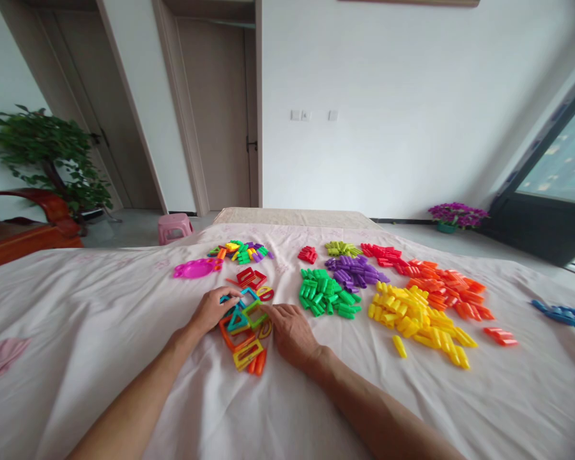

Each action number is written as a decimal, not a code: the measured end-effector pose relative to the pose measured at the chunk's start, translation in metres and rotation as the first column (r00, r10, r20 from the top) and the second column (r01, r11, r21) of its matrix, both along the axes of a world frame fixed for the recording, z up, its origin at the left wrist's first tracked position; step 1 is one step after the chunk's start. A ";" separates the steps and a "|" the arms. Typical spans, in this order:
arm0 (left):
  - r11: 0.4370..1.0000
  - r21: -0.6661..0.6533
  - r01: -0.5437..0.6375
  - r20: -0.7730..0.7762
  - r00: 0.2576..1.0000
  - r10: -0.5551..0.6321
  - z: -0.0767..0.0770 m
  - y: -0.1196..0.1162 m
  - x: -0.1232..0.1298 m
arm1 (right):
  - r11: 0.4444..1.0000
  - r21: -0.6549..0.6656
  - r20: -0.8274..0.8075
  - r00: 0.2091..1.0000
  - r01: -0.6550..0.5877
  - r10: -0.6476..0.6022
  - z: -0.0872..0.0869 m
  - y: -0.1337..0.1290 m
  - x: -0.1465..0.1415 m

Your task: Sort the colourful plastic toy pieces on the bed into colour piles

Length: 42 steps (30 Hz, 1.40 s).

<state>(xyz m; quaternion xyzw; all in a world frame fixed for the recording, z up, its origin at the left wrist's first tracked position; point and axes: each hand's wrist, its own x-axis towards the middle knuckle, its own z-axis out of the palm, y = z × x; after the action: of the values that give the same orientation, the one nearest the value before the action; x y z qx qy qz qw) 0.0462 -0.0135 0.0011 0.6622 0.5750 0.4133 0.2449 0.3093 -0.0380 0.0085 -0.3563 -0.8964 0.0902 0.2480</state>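
Note:
A loose pile of frame-shaped plastic building tiles lies between my two hands. On its left side my left hand (215,308) has its fingers bent in a pinch at a blue tile (250,296). From the right, my right hand (293,329) holds the edge of a green square tile (255,315) at its fingertips. A teal triangular tile (238,320), an orange square tile (228,337) and a yellow tile (248,353) lie close by, partly overlapping. Red tiles (252,277) rest just beyond, and orange tubes (257,363) stick out nearest me.
Sorted tube pieces lie to the right: green (326,292), purple (357,271), yellow (419,319), orange (443,287) and red (382,254). Blue pieces (565,316) sit far right. A magenta tray (196,268) and a mixed pile (244,251) are beyond my left hand.

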 end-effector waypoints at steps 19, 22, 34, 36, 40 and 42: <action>0.935 0.002 -0.353 0.270 0.901 0.340 -0.009 0.002 -0.018 | 0.991 -0.023 0.025 0.991 0.133 -0.133 0.005 -0.001 0.002; 0.954 0.022 -0.299 0.302 0.912 0.278 -0.007 0.001 -0.018 | 0.995 -0.015 -0.019 0.995 0.095 -0.095 0.004 -0.001 0.003; 0.905 0.145 0.399 -0.436 0.847 -0.304 0.049 -0.039 0.054 | 0.948 -0.270 -0.329 0.909 0.168 -0.255 -0.016 0.021 0.010; 0.879 0.115 0.463 -0.542 0.771 -0.335 0.048 -0.048 0.072 | 0.927 -0.348 -0.404 0.869 0.141 -0.284 -0.022 0.026 0.011; 0.889 0.077 0.451 -0.677 0.678 -0.286 0.039 -0.061 0.089 | 0.896 -0.439 -0.532 0.782 0.071 -0.323 -0.030 0.031 0.012; 0.898 0.054 0.436 -0.707 0.652 -0.274 0.036 -0.063 0.090 | 0.888 -0.457 -0.556 0.762 0.055 -0.333 -0.032 0.032 0.012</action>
<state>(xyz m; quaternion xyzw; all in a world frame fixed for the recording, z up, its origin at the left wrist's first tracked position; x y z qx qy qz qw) 0.1365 -0.0761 0.0375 0.8896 0.4329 0.1444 0.0178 0.3213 -0.0057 -0.0232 -0.4436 -0.6814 0.3629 0.4552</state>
